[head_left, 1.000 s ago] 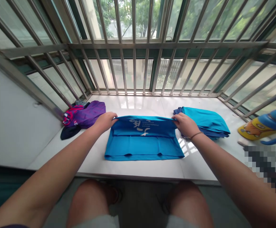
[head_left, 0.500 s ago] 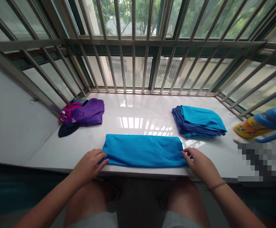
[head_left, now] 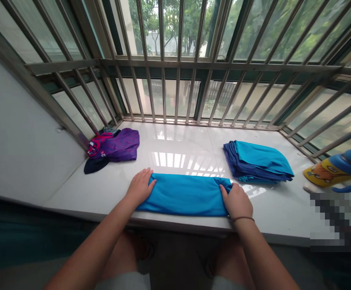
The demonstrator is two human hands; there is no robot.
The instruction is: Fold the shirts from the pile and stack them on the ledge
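Note:
A bright blue folded cloth (head_left: 184, 195) lies as a long strip near the front edge of the white ledge (head_left: 178, 163). My left hand (head_left: 139, 187) rests on its left end, fingers stretched toward the far corner and thumb apart on the fabric. At the opposite end, my right hand (head_left: 238, 201) grips the far right corner, its thumb on top and the cloth rumpled beside it. The right fingertips are partly hidden. To the right, beyond that hand, sits a stack of folded blue and navy cloths (head_left: 258, 161).
Purple and pink clothing (head_left: 122, 145) and a dark cap (head_left: 96, 165) lie at the back left. A yellow and blue bottle (head_left: 329, 171) stands at the right, near a blurred-out patch (head_left: 338, 221). Metal window bars (head_left: 178, 94) enclose the ledge's far side.
Both hands have moved from the strip's near corners toward its far edge. My right hand has turned over the right end, rumpling its corner. The view has shifted slightly.

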